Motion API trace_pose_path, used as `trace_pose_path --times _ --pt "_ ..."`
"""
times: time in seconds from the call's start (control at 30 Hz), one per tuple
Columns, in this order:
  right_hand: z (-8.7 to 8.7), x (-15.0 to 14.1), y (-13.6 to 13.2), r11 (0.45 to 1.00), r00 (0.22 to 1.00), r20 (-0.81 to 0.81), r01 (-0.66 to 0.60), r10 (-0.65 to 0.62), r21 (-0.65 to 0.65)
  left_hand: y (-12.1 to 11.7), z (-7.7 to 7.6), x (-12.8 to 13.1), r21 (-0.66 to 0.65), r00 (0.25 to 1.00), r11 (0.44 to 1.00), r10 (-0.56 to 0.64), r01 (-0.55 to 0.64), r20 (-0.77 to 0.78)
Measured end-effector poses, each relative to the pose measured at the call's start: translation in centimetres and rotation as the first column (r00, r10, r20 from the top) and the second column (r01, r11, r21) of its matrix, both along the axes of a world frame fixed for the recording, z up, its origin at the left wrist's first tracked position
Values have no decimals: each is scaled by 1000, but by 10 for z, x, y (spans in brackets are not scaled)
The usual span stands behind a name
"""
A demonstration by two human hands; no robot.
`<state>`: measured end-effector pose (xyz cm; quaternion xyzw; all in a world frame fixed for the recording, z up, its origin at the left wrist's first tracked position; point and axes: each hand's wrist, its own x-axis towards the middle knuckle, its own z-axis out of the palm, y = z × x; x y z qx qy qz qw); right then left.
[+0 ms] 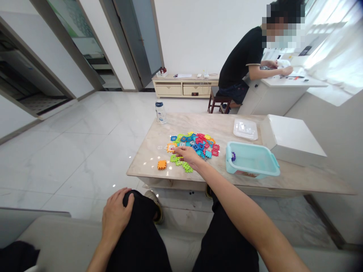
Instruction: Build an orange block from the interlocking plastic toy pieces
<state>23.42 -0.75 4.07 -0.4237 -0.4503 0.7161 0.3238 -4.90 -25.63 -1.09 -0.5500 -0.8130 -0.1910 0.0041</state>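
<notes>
My right hand [186, 155] reaches over the tabletop, fingertips pinched at the edge of an orange interlocking tile [170, 147] with a white window-like insert. Beside and beyond it spreads a pile of toothed plastic tiles [200, 145] in blue, red, green and yellow. Green tiles [187, 167] lie just below the hand. An orange stack of tiles [162, 164] sits apart, nearer the table's front edge. Small white frame pieces [160, 147] lie left of the held tile. My left hand [117, 212] rests on my left knee, fingers spread, holding nothing.
A teal bin [252, 172] with a purple tile [233, 156] inside stands right of the pile. Behind it are a clear plastic lid [245, 129] and a white box [295, 136]. A water bottle [160, 112] stands at the back left. Another person [241, 56] works at a desk beyond.
</notes>
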Motion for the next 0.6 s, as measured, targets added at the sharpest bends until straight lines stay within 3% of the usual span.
trace_pose_path --times 0.6 --pt "-3 -4 1 999 998 48 40 -41 17 -1 1 2 7 1000 1000 11 -11 11"
